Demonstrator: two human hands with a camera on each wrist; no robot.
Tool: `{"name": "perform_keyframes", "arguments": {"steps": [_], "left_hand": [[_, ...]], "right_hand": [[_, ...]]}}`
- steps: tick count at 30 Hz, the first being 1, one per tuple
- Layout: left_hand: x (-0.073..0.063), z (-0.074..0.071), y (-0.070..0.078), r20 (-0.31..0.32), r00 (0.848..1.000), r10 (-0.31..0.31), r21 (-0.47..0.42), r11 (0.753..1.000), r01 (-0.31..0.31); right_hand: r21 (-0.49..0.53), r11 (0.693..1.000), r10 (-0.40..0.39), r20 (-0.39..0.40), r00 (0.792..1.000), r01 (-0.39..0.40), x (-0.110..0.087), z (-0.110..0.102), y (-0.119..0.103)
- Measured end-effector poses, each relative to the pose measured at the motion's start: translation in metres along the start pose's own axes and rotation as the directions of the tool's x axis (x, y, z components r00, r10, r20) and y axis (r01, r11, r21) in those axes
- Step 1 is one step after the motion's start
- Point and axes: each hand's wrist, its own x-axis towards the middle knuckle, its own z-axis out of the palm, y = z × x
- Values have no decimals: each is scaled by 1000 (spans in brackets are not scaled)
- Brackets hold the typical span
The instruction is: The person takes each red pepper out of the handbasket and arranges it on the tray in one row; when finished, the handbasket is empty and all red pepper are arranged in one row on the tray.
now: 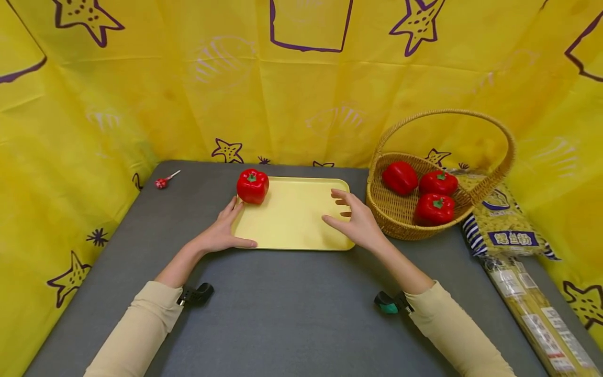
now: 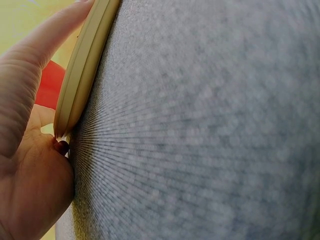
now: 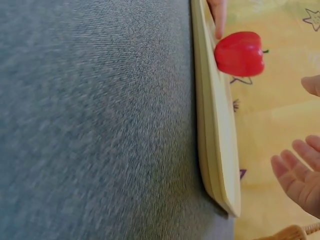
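Observation:
A pale yellow rectangular tray (image 1: 294, 220) lies on the grey table, with one red bell pepper (image 1: 253, 188) upright at its back left corner. My left hand (image 1: 221, 234) rests at the tray's left end, fingers stretched along that side near the pepper and thumb along the front edge. In the left wrist view the thumb (image 2: 30, 55) lies against the tray's rim (image 2: 82, 70). Over the tray's right end my right hand (image 1: 359, 222) hovers with parted, slightly bent fingers and nothing in them. The right wrist view shows it apart from the tray.
Right of the tray stands a wicker basket (image 1: 393, 217) with a tall handle, holding three red bell peppers (image 1: 434, 209). Beside it lie a yellow food packet (image 1: 501, 220) and a long clear pack of noodles (image 1: 537, 314). A red lollipop (image 1: 162, 183) lies at the back left.

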Motion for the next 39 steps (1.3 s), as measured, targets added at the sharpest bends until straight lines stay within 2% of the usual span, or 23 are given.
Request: {"name": "perform_keyframes", "arguments": {"steps": [20, 28, 31, 39], "left_hand": [[0, 1, 0, -2, 1000, -9, -7, 1000, 9], [1, 0, 1, -4, 1000, 1, -9, 1000, -1], [1, 0, 0, -1, 1000, -2, -12, 1000, 2], [2, -1, 0, 5, 1000, -8, -16, 1000, 8]], "right_hand": [[-42, 999, 3, -22, 1000, -4, -32, -40, -2], [-178, 984, -36, -111, 993, 16, -45, -64, -2], [-196, 981, -43, -139, 989, 15, -48, -75, -2], [-297, 955, -41, -202, 979, -21, -51, -103, 5]]}}
